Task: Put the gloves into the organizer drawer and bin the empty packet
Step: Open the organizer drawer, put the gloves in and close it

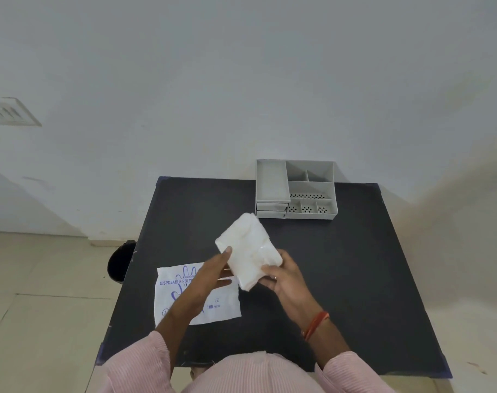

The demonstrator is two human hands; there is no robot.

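Note:
A folded white stack of gloves (248, 248) is held above the middle of the black table (355, 265). My right hand (284, 276) grips its near right corner. My left hand (214, 269) rests against its left edge with the thumb on top. The empty white packet (224, 303) with blue print lies flat on the table under my left arm. The grey organizer (297, 190) stands at the table's far edge, its top left drawer (271, 181) pulled open and showing nothing inside.
A black bin (119, 262) stands on the tiled floor beside the table's left edge. Two shut drawers sit under the open one. A white wall rises right behind the organizer.

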